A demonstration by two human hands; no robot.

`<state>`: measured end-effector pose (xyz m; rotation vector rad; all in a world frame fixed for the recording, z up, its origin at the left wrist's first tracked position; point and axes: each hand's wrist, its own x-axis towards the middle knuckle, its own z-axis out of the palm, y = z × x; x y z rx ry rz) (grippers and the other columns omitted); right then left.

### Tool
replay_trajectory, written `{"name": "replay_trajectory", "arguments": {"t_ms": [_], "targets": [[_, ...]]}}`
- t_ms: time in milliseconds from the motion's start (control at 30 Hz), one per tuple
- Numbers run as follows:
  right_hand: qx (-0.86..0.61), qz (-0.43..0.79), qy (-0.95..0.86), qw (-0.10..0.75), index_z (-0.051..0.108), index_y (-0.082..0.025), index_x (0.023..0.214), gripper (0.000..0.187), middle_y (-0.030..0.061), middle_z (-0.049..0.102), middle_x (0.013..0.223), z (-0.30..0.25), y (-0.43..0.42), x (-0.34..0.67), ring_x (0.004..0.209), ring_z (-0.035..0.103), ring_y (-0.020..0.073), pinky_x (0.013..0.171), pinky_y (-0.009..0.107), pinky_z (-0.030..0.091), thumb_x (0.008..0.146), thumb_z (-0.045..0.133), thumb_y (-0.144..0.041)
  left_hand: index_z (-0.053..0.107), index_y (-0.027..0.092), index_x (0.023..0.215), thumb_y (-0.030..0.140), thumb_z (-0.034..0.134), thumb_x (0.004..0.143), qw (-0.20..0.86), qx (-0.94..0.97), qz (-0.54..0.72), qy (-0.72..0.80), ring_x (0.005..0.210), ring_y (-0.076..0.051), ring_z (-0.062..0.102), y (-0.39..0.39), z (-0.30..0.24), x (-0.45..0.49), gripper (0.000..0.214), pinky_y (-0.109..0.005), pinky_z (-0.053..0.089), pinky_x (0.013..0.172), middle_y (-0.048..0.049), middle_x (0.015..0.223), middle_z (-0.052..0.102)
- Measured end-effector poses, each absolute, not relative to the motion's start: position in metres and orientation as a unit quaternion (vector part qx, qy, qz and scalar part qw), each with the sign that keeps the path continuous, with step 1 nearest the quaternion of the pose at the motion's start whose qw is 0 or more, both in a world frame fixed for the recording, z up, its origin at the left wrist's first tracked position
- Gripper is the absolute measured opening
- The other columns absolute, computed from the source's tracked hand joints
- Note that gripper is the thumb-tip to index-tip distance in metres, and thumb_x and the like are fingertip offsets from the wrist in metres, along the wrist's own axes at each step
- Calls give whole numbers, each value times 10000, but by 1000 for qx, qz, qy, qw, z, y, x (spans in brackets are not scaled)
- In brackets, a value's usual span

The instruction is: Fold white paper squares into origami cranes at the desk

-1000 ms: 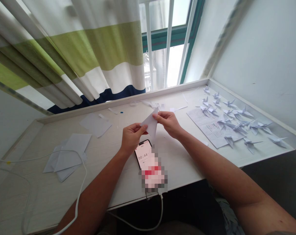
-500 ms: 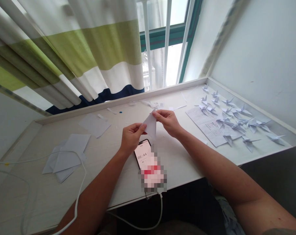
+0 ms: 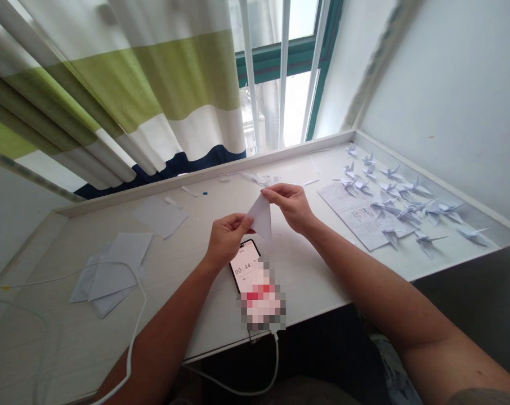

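White paper [image 3: 261, 218], creased into a narrow triangle, is pinched at its edges by the left hand [image 3: 227, 241] and right hand [image 3: 291, 207], 2 hands close together above the desk [image 3: 309, 281] and a smartphone [image 3: 243, 267]. Angular paper cranes [image 3: 473, 236] lie rightward, around a printed sheet [image 3: 348, 205].

Smartphone [image 3: 243, 265] on desk [image 3: 56, 332], timer digits on screen, lower part pixelated; white cable [image 3: 276, 360] runs from its bottom edge. Right of phone: printed sheet [image 3: 343, 205], folded paper cranes [image 3: 390, 207] on and around it. Left of phone: stacked paper squares [image 3: 115, 267], separate square [image 3: 160, 216]. Beyond phone: striped curtain [image 3: 153, 84], barred window [image 3: 284, 73]
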<state>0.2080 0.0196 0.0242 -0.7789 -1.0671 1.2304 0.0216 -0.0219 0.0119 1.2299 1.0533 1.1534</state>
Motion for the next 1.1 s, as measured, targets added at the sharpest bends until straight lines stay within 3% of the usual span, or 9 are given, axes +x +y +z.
{"name": "replay_trajectory", "arguments": {"t_ms": [133,367,700,967,1100], "targets": [[-332,538,-465,619,796,-209,720,237,-9,708,703,25,19,207,686,580,120,696,293,502,699,935,-399,820,143,903,559,893,723,555,526,474,436,747,-209,746,-22,14,22,459,-370,640,783,-64,785,793],[-326,562,-491,580,772,-190,756,327,7,723,750,21,16,201,704,603,130,717,300,524,705,926,-474,833,159,934,511,828,822,536,545,481,429,712,-162,688,-20,4,20,369,-262,546,660,-40,796,789],[-334,525,-508,595,760,-179,771,381,12,709,730,16,17,198,688,603,135,679,297,527,744,896,-534,809,128,942,485,928,691,604,469,477,433,709,-179,716,-22,10,28,453,-326,613,734,-57,822,787],[-342,553,-547,527,754,-165,752,457,26,719,722,14,16,201,682,638,153,676,307,561,813,813,-614,796,96,912,481,910,723,584,473,489,443,731,-233,752,-24,12,27,444,-381,621,748,-112,813,798],[-345,528,-561,537,751,-165,737,453,28,712,707,14,14,201,663,626,153,622,296,540,803,823,-608,795,90,966,458,919,723,599,462,491,432,767,-247,771,-24,12,27,459,-397,628,783,-124,858,810]]}}
